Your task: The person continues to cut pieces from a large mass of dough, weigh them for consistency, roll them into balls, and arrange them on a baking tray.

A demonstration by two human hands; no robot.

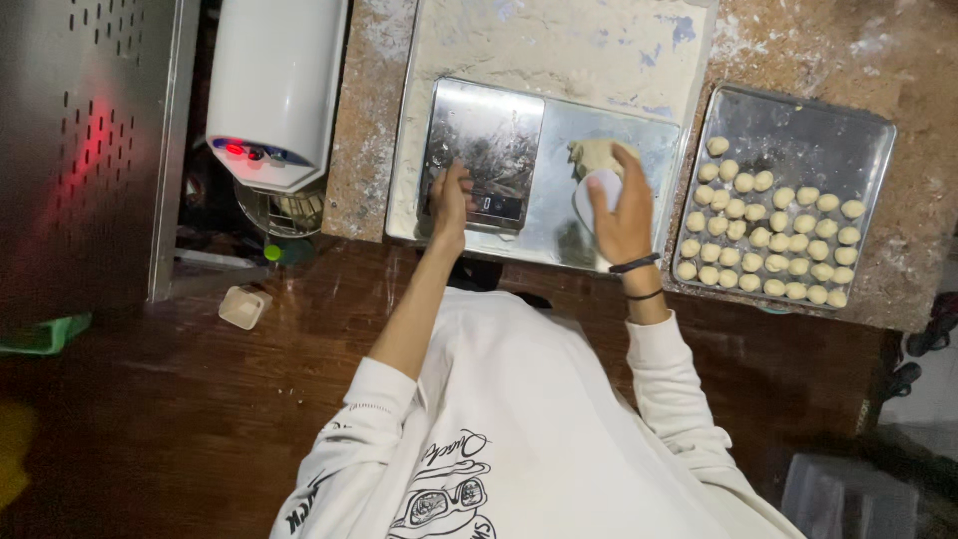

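1. Right now, L hand rests on the digital scale, fingers loosely curled at its lower-left edge by the display; holds nothing I can see. Looks like it's steadying the scale.
2. R hand is closed round a white scraper, blade pointing down, with the dough lump touching its fingertips at 12 o'clock. I read that grip as set for cutting pieces off.
3. Dough sits on the steel sheet, at 3 o'clock from the scale, so weighing is a short reach.
4. Tray at 3 o'clock of R hand carries rows of dough balls; its upper part is bare.
5. White mixer at 9 o'clock, well apart.
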